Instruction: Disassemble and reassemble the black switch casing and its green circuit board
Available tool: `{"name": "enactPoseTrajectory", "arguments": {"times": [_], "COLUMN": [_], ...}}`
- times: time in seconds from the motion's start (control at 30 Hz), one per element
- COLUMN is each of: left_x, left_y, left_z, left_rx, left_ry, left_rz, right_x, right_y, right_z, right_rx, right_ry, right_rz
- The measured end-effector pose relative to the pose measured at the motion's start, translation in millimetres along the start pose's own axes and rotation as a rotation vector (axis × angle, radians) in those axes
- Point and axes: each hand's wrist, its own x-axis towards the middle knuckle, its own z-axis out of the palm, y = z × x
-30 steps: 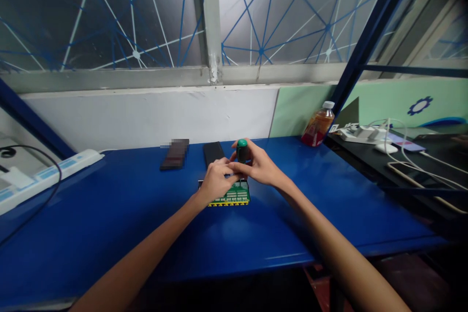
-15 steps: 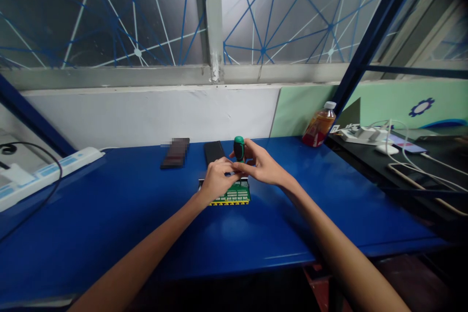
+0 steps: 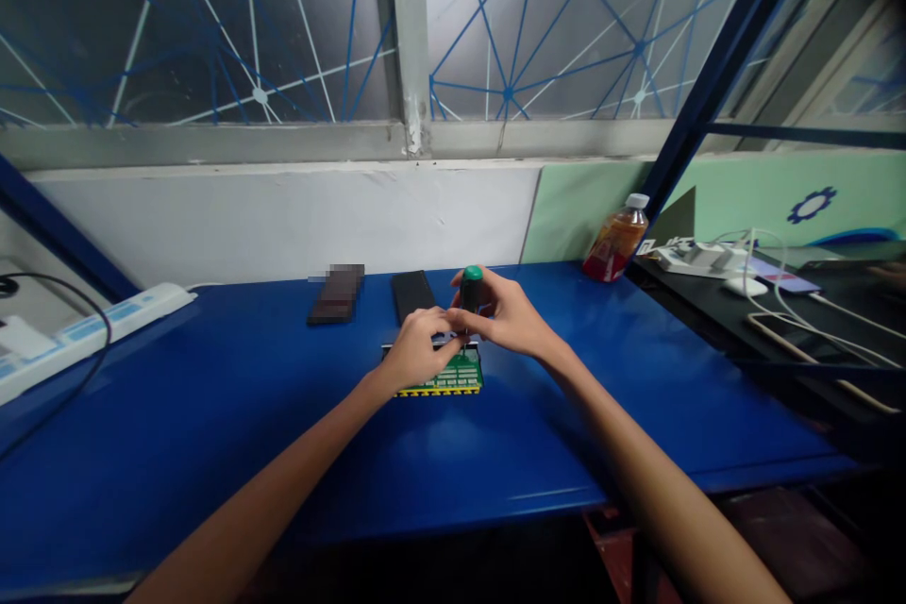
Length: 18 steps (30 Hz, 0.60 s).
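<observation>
One screwdriver within curled right fingers, circuit board below, left fingers bent, hold unclear

Both bare forearms come in from the bottom edge and converge mid-view, left forearm slanting up to the right, right forearm slanting up to the left, both wrists roughly in line with their forearms. Left grip is back-of-hand up, fingers bent forward and inward, thumb reaching right below them, tip closure unclear. Right grip sits slightly higher, turned inward, fingers curled round with thumb pointing left across the front, its tip right by the left fingers, contact between the two hard to tell.
</observation>
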Motion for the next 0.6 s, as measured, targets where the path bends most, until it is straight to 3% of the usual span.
{"name": "enactPoseTrajectory", "arguments": {"times": [0.27, 0.47, 0.6], "left_x": [0.6, 0.9, 1.2], "left_y": [0.4, -0.4, -1.6], "left_z": [0.5, 1.2, 2.6], "left_rx": [-0.007, -0.107, -0.103], "left_ry": [0.029, -0.036, 0.009], "left_rz": [-0.03, 0.002, -0.004], "right_x": [0.2, 0.4, 0.9], "right_y": [1.0, 0.4, 0.0], "right_z": [1.9, 1.9, 1.2], "right_rx": [0.021, 0.019, 0.006], "right_ry": [0.018, 0.037, 0.048], "right_rz": [0.013, 0.048, 0.062]}}
